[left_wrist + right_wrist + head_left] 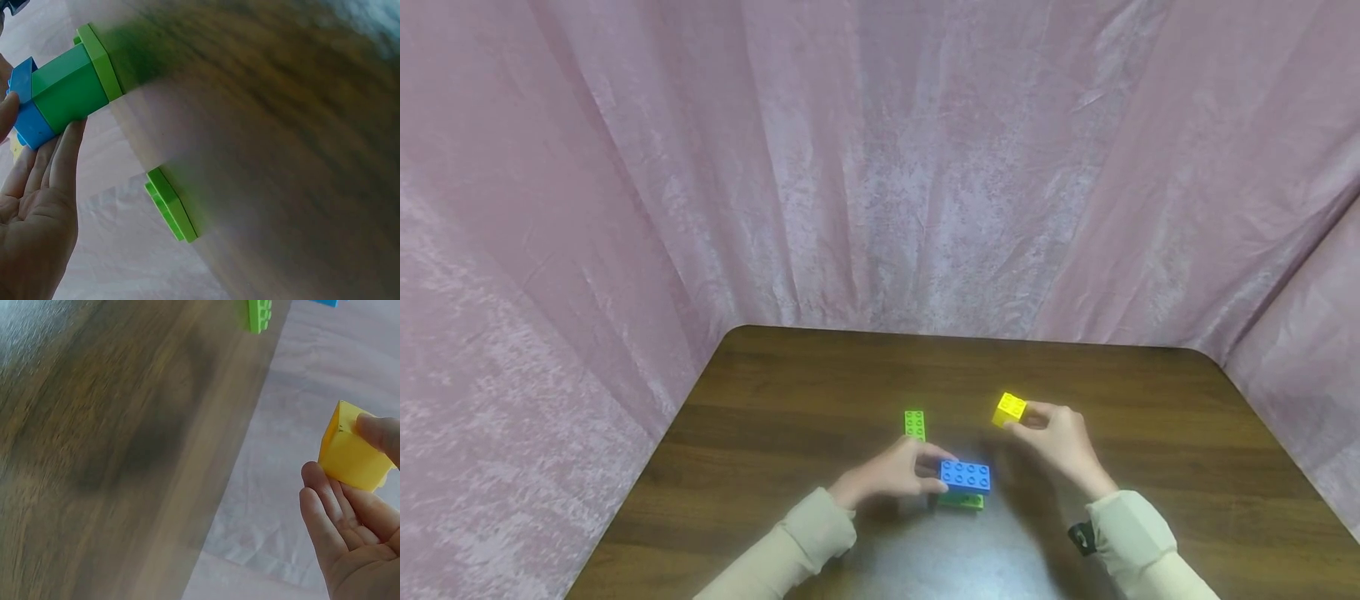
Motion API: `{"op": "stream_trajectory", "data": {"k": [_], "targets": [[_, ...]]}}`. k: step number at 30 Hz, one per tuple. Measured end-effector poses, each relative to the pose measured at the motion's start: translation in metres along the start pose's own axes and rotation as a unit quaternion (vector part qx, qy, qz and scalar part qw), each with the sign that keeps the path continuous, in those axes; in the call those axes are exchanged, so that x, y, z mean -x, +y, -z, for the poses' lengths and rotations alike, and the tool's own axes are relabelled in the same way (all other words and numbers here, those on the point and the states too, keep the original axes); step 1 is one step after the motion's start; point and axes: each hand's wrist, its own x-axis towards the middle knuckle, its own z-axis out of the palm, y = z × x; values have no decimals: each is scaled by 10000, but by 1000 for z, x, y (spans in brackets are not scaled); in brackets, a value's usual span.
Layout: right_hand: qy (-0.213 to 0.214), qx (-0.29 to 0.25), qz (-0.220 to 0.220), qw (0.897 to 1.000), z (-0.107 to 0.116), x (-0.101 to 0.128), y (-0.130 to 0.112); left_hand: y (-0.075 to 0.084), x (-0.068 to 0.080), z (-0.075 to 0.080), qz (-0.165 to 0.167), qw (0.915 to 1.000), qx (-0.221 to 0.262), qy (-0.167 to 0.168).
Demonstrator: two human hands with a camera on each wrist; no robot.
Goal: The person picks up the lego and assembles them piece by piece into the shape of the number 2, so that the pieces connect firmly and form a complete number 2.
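My left hand (pixel 893 472) pinches a blue toy brick (pixel 966 476) with studs on top, thumb on one side and fingers on the other. In the left wrist view this brick caps a stack, with a darker green brick (pixel 70 86) below it and a thin light green brick (pixel 101 62) at the bottom, on the table. A second light green brick (pixel 914 422) lies just beyond the left hand. Farther right, my right hand (pixel 1062 440) holds a yellow brick (pixel 1010 408) above the table between thumb and fingers; its hollow underside (pixel 331 430) shows in the right wrist view.
The brown wooden table (pixel 805 375) has rounded far corners. Pink velvet curtains (pixel 895 183) hang behind it and along both sides. A black band (pixel 1082 538) sits by the right sleeve cuff.
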Motion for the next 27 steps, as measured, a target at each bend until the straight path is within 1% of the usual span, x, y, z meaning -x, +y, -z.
{"op": "stream_trajectory", "data": {"k": [6, 10, 13, 19, 27], "targets": [[-55, -89, 53, 9999, 0, 3, -8, 0, 0, 1, 84, 9999, 125, 21], [-164, -179, 17, 9997, -1, 6, -11, -1, 0, 1, 111, 9998, 166, 28], [-228, -246, -9, 9994, -3, 9, -14, -2, -1, 0, 100, 9998, 195, 15], [-301, -313, 108, 9990, -6, 16, -18, -3, -1, 0, 60, 9999, 157, 6], [-338, -338, 70, 9988, -7, 21, -21, -2, -2, -1, 15, 10000, 96, -14]]}}
